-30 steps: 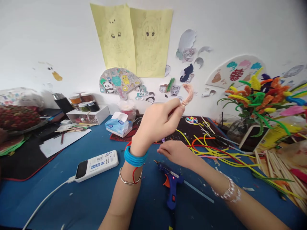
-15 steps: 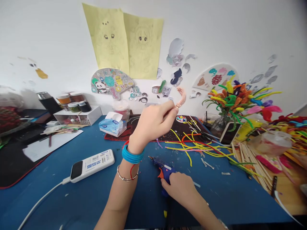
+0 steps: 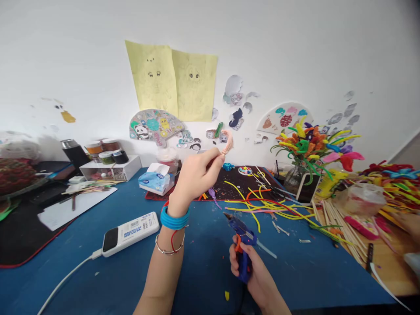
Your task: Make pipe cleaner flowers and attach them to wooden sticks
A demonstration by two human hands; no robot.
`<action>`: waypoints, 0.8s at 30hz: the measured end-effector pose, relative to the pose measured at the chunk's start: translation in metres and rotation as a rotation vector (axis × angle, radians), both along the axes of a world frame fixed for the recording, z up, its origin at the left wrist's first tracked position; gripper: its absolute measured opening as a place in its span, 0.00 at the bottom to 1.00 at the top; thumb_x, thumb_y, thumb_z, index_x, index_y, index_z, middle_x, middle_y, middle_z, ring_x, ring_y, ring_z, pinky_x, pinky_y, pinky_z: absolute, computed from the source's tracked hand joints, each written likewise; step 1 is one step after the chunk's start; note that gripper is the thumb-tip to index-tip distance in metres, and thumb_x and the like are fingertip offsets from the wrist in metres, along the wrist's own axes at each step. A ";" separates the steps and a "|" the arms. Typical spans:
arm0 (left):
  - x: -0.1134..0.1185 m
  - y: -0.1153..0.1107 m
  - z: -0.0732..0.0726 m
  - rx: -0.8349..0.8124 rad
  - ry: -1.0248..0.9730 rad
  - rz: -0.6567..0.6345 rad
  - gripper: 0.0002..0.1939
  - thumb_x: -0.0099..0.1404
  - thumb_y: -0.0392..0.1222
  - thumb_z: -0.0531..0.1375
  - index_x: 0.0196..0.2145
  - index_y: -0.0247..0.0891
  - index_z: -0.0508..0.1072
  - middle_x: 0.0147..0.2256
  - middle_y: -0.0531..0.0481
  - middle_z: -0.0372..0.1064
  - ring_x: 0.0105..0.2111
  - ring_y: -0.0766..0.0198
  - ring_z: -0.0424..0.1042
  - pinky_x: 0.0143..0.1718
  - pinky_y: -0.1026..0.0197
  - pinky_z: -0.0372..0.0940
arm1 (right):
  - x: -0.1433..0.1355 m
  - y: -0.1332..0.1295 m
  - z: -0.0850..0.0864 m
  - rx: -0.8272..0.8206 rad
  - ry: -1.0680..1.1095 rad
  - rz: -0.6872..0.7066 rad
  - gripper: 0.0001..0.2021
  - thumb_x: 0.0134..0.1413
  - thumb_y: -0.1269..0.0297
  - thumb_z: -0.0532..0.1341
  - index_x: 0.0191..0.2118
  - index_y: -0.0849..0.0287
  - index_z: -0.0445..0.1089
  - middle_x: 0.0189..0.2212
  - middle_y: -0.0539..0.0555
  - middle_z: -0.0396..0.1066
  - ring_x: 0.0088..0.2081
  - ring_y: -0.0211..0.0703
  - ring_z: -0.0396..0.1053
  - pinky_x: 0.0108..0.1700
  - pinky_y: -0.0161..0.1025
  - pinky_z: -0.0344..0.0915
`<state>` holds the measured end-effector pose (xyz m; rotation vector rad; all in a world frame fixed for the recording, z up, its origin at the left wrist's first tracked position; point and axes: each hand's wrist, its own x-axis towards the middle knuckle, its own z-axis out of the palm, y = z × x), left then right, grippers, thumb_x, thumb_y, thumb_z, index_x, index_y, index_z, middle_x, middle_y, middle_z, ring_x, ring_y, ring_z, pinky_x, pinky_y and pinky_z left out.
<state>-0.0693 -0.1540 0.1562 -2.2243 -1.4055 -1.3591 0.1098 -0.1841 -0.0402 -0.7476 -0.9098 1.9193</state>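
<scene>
My left hand (image 3: 199, 177) is raised over the middle of the table, thumb and forefinger pinched on one end of a pink pipe cleaner (image 3: 229, 143). The fuzzy strip curves upward from the fingertips like a hook. Lower and to the right, my right hand (image 3: 251, 267) is wrapped round the handle of a blue glue gun (image 3: 243, 232) with an orange trigger. Its dark nozzle points up and left, and a clear glue stick (image 3: 267, 249) pokes out of its back. The gun is held apart from the pink piece.
Loose yellow and red pipe cleaners (image 3: 259, 208) lie at the centre right. Behind them stand a phone (image 3: 307, 188) and a vase of pipe-cleaner flowers (image 3: 297, 173). A power bank (image 3: 131, 233) with a white cable and a tissue pack (image 3: 156, 179) are at left.
My right hand has turned and lifted the glue gun, so its fingers now show round the handle. The view has tilted up, and the pink piece stays pinched in my left hand.
</scene>
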 end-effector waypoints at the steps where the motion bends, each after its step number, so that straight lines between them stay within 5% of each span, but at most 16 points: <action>1: -0.001 0.000 0.000 0.000 -0.004 0.007 0.13 0.65 0.43 0.45 0.24 0.39 0.56 0.19 0.56 0.50 0.20 0.68 0.52 0.24 0.64 0.50 | -0.002 0.000 0.000 -0.037 0.101 -0.020 0.12 0.50 0.55 0.58 0.37 0.57 0.63 0.27 0.49 0.64 0.20 0.30 0.55 0.20 0.29 0.52; 4: -0.004 -0.001 0.001 -0.010 -0.006 0.035 0.13 0.66 0.43 0.44 0.24 0.39 0.56 0.19 0.56 0.51 0.21 0.67 0.54 0.25 0.64 0.50 | -0.008 0.004 -0.002 -0.055 0.292 -0.003 0.11 0.50 0.57 0.60 0.29 0.59 0.63 0.25 0.48 0.61 0.17 0.26 0.47 0.16 0.27 0.43; 9: -0.005 -0.001 0.001 -0.034 -0.007 0.033 0.13 0.66 0.43 0.45 0.24 0.38 0.57 0.20 0.56 0.52 0.21 0.68 0.55 0.25 0.64 0.50 | -0.012 0.008 -0.008 0.028 0.448 0.063 0.17 0.53 0.59 0.58 0.20 0.60 0.55 0.16 0.44 0.48 0.15 0.28 0.40 0.17 0.29 0.43; 24: -0.001 0.003 0.000 -0.047 -0.047 0.020 0.14 0.65 0.44 0.46 0.23 0.38 0.56 0.19 0.57 0.49 0.20 0.70 0.51 0.23 0.65 0.47 | -0.017 0.006 -0.015 0.081 0.396 0.029 0.22 0.53 0.57 0.59 0.16 0.60 0.51 0.13 0.44 0.45 0.16 0.29 0.38 0.19 0.31 0.41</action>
